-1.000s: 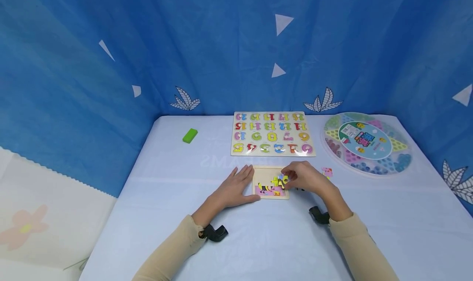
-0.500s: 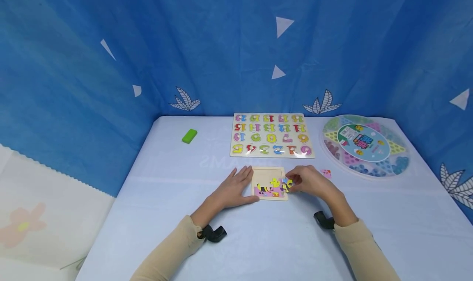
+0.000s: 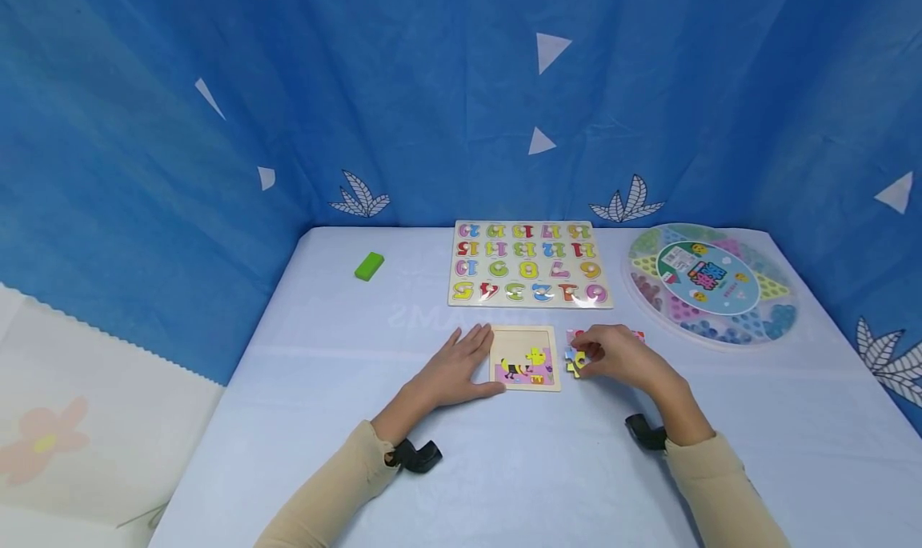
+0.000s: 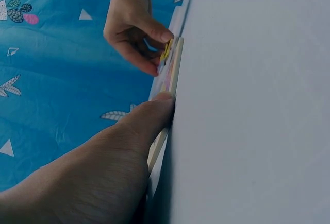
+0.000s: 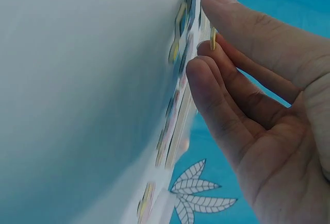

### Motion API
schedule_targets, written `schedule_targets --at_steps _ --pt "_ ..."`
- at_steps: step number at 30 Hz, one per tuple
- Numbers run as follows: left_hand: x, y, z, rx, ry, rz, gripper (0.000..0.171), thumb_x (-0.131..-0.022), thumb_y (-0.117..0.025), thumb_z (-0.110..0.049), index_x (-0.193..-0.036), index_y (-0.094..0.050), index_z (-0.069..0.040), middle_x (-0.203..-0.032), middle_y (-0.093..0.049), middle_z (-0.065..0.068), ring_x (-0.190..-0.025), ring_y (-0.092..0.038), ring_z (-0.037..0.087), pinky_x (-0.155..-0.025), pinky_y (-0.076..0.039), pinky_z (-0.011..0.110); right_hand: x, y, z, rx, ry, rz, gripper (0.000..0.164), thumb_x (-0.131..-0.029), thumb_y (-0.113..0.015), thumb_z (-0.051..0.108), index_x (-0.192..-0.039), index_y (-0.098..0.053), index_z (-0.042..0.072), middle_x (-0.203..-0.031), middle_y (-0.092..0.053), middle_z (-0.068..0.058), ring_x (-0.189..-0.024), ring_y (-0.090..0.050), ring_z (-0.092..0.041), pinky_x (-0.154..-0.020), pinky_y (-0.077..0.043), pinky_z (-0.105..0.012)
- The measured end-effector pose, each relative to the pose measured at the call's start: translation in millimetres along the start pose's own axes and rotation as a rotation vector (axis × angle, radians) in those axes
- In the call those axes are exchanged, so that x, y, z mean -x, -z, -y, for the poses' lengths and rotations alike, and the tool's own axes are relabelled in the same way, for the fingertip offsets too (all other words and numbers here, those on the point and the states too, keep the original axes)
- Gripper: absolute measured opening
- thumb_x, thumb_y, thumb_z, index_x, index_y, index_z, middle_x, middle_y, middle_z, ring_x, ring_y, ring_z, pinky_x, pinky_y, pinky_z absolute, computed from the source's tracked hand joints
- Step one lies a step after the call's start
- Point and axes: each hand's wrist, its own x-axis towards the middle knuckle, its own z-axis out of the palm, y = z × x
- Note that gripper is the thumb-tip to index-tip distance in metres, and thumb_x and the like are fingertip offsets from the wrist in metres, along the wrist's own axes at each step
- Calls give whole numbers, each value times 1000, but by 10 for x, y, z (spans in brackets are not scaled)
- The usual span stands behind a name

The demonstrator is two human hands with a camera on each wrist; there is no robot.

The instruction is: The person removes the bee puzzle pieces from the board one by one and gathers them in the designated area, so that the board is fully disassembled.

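Observation:
In the head view my left hand (image 3: pixel 461 366) lies with fairly straight fingers along the left side of a small wooden puzzle tray (image 3: pixel 515 330), its thumb at the near corner. Pink and yellow jigsaw pieces with a bee picture (image 3: pixel 513 370) fill the lower part of the tray; bare wood shows above them. Just right of the tray, my right hand (image 3: pixel 621 358) pinches a blue and yellow puzzle piece (image 3: pixel 574 361) between thumb and fingers. In the left wrist view this piece (image 4: pixel 165 54) stands tilted past the tray's far end. Loose pink pieces (image 3: pixel 638 336) lie partly hidden behind the right hand.
A wooden number board (image 3: pixel 531 280) lies behind the tray. A round clear box of beads (image 3: pixel 709 280) is at the back right, and a green block (image 3: pixel 370 266) at the back left. Blue curtain (image 3: pixel 461 108) hangs behind the white table (image 3: pixel 461 468).
My right hand has drawn the blue and yellow puzzle piece off the tray to the right, over the table beside it. The left hand stays at the tray.

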Motion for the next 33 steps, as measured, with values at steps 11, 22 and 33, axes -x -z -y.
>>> schedule_targets --at_steps 11,22,33 --pt "6 27 -8 14 -1 -1 95 -90 -48 -69 -156 -18 -7 -165 -13 5 -153 -11 20 -125 -10 44 99 96 -170 0 -40 -3 45 -72 -86 14 -113 -71 4 -94 -67 -3 -83 -57 -15 -77 -57 -31" --pt "-4 8 -11 4 1 5 96 -89 -46 -71 -156 -17 -8 -165 -12 4 -153 -9 18 -126 -9 43 192 178 -343 -28 -79 28 45 -72 -85 13 -113 -71 2 -93 -67 -4 -81 -55 -17 -73 -53 -30" --pt "-8 9 -8 3 6 8 96 -89 -46 -71 -156 -17 -9 -165 -11 3 -153 -8 18 -126 -9 42 197 187 -425 -51 -85 36 42 -72 -84 10 -111 -70 0 -93 -67 -5 -80 -54 -17 -72 -53 -29"
